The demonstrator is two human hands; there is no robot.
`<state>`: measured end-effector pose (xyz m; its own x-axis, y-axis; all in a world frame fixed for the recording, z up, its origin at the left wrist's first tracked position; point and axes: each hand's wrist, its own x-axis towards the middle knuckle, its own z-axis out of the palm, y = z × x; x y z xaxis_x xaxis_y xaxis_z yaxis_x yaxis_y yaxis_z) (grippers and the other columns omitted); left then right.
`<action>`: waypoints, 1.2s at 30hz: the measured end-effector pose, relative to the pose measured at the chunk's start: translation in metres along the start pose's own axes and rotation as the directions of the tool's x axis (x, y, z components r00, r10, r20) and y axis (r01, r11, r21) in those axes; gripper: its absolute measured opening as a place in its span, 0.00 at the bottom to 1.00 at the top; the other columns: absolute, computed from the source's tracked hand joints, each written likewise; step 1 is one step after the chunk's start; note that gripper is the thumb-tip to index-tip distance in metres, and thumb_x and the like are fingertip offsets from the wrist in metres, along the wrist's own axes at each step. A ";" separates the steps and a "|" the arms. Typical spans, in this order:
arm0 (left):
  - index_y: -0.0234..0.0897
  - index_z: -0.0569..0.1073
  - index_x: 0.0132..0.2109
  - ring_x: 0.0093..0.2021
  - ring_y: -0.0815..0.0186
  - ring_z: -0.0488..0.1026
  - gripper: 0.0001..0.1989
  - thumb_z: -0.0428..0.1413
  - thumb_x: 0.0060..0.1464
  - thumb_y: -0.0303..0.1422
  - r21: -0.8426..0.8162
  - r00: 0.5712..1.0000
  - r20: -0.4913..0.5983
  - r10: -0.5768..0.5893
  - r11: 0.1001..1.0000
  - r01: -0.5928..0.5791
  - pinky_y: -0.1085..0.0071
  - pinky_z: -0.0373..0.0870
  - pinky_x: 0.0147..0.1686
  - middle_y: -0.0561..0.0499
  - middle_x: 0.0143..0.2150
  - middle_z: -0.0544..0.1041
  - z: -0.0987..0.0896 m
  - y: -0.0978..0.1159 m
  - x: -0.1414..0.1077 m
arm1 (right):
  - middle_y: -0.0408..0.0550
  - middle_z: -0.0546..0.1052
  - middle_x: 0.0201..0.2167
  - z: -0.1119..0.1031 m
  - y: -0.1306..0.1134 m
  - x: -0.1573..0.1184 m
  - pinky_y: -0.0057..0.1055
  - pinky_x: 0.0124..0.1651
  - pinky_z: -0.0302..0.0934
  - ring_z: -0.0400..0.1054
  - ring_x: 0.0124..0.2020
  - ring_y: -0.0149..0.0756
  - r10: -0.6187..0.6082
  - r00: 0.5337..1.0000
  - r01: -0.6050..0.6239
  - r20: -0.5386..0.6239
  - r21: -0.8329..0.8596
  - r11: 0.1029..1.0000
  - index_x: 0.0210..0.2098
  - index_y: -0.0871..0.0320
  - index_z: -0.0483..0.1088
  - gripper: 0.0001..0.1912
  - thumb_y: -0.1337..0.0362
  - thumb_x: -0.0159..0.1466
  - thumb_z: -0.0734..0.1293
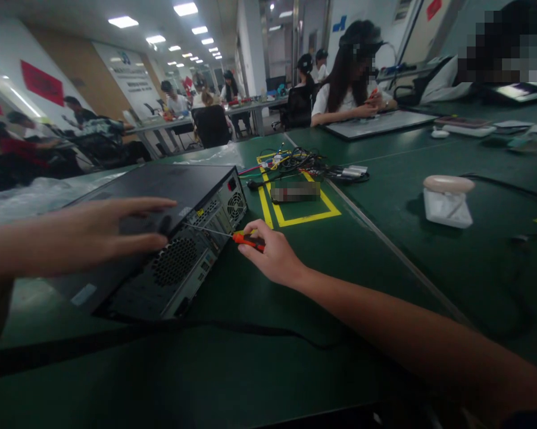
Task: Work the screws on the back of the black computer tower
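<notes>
A black desktop computer case (130,179) lies on the green table with its rear panel turned towards the right. Round the handle of an orange and black screwdriver (249,240) the fingers of my right hand (272,253) are closed. The screwdriver's thin shaft points left, its tip at the rear panel near the top edge. My left hand (103,229) is over the case, thumb and fingers stretched out and apart. Between them, at the case's edge, is a small dark part that I cannot make out clearly.
A tangle of cables (304,161) lies beyond the case by yellow tape (304,221). An open white box (447,205) stands on the right. A black strap (233,328) crosses the near table. Across the table a person (344,95) works at a flat panel (380,123).
</notes>
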<state>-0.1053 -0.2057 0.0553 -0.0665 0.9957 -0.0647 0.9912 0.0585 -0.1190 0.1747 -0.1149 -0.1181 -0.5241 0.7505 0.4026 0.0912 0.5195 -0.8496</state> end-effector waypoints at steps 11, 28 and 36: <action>0.30 0.69 0.73 0.70 0.48 0.70 0.39 0.49 0.66 0.53 0.031 0.962 -0.057 0.265 0.964 -0.264 0.58 0.63 0.69 0.37 0.71 0.74 -0.014 0.080 0.178 | 0.49 0.83 0.46 0.018 0.013 -0.011 0.39 0.54 0.68 0.77 0.47 0.41 -0.077 0.990 0.079 -0.116 0.019 0.997 0.47 0.54 0.75 0.08 0.58 0.72 0.71; 0.35 0.72 0.71 0.69 0.45 0.69 0.37 0.55 0.60 0.49 -0.165 0.970 -0.222 0.100 0.977 -0.138 0.56 0.63 0.71 0.40 0.70 0.74 0.031 0.074 0.199 | 0.47 0.81 0.44 0.017 0.014 -0.011 0.38 0.48 0.68 0.74 0.42 0.40 -0.041 0.998 0.045 -0.048 0.089 0.995 0.46 0.53 0.71 0.08 0.59 0.70 0.71; 0.39 0.75 0.68 0.68 0.43 0.70 0.34 0.55 0.59 0.48 -0.197 0.969 -0.231 0.085 0.971 -0.132 0.53 0.64 0.69 0.44 0.67 0.77 0.030 0.076 0.199 | 0.49 0.82 0.47 0.014 0.019 -0.009 0.37 0.52 0.69 0.76 0.46 0.40 -0.139 0.987 0.144 -0.082 0.051 0.988 0.49 0.55 0.74 0.08 0.60 0.73 0.71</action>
<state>-0.0471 -0.0050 0.0037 0.0462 0.9866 0.1565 0.9943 -0.0605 0.0880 0.1690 -0.1175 -0.1427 -0.4608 0.7016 0.5435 -0.0287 0.6003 -0.7993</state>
